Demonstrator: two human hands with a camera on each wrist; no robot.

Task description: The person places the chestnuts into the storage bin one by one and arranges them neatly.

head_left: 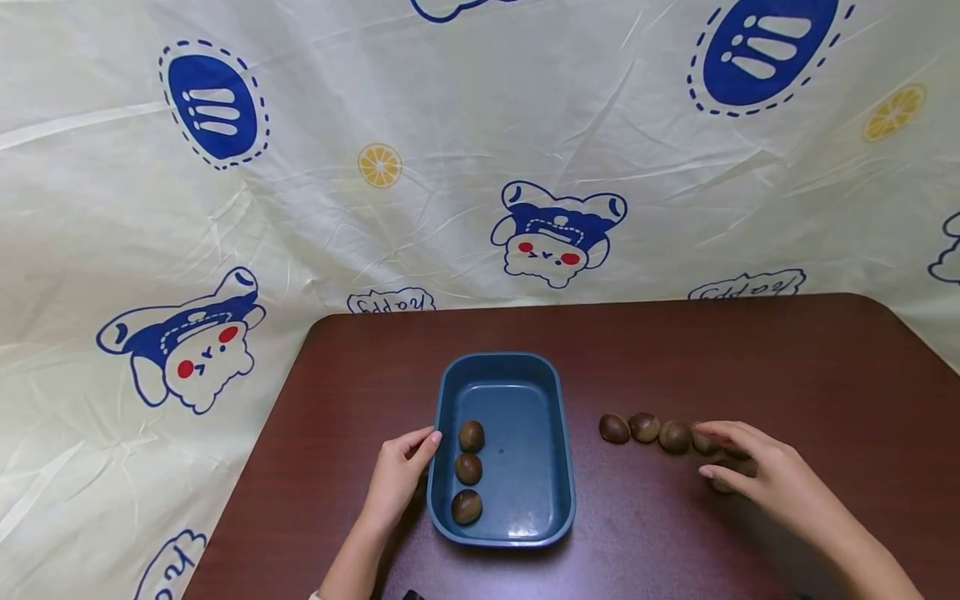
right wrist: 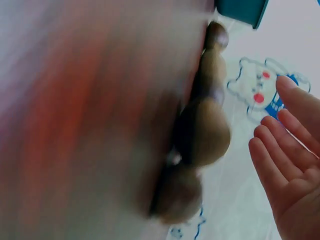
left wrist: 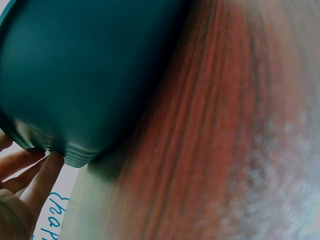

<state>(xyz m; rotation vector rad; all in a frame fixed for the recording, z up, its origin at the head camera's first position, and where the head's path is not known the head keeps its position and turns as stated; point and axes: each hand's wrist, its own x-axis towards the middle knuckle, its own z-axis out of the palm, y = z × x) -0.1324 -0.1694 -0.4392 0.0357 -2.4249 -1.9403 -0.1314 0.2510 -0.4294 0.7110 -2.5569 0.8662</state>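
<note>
A: What do we have furthest left?
B: Left of the left grip [head_left: 397, 473] we see a pale sheet [head_left: 45, 250], wrinkled, which also stretches across behind the bench [head_left: 645, 533]. It is printed with cartoon figures [head_left: 187, 342] and orange slices [head_left: 379, 165].
A: And the left grip itself?
B: Narrow: we see it pinching the rim of a blue tray [head_left: 525, 467] on its own side. Near that forearm [head_left: 348, 567], a small black thing [head_left: 412, 595] is cut off by the bottom of the head view; we cannot tell what it is.
A: What lies past the pinched rim?
B: Three brown nuts [head_left: 468, 469], lined up inside the tray just right of the left grip, with the tray's wall standing between.
A: Further right?
B: A row of nuts [head_left: 675, 437] on the bench, between the tray and the right grip [head_left: 768, 467]. Its right end is partly hidden by that grip's fingers, so we cannot count it from the head view.
A: How does the right grip stand?
B: Wide, thumb well apart from the fingers, over the row's right end. From the right wrist, we see fingers and nuts apart.
</note>
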